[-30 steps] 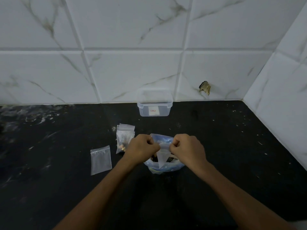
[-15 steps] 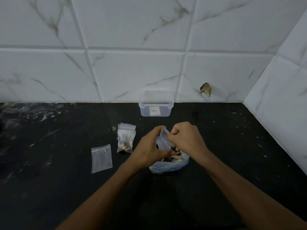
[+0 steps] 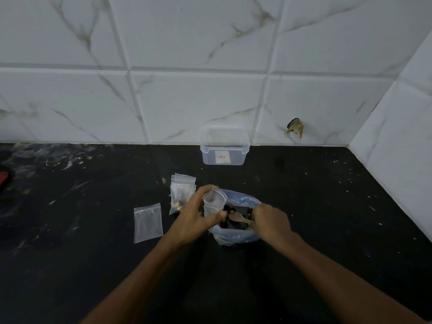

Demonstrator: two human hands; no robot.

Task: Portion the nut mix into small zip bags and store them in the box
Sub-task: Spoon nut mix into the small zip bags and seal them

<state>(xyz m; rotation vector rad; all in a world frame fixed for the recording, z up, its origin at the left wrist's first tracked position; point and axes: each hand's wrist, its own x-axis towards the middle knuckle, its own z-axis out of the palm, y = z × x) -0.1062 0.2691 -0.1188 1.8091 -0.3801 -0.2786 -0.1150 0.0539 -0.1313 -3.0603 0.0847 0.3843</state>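
Two forearms reach up from the bottom of the frame and meet just below centre, over a black countertop (image 3: 315, 195). The left hand (image 3: 195, 216) is turned palm-inward, its fingers and thumb curled round a small clear zip bag (image 3: 214, 202), which it holds upright with the mouth open; what is inside cannot be made out. The right hand (image 3: 271, 220) lies knuckles up, fingers clenched on the handle of a pale spoon (image 3: 238, 217) whose bowl sits among the dark nut mix (image 3: 228, 210). The mix lies in a big blue-tinted bag (image 3: 243, 237) directly under both hands.

Left of centre a flat empty zip bag (image 3: 148, 222) lies on the counter, well apart from a filled zip bag (image 3: 181, 194) just beside the left hand's knuckles. Above centre, the clear box (image 3: 224, 148) stands open against the white tiled wall (image 3: 187, 101).
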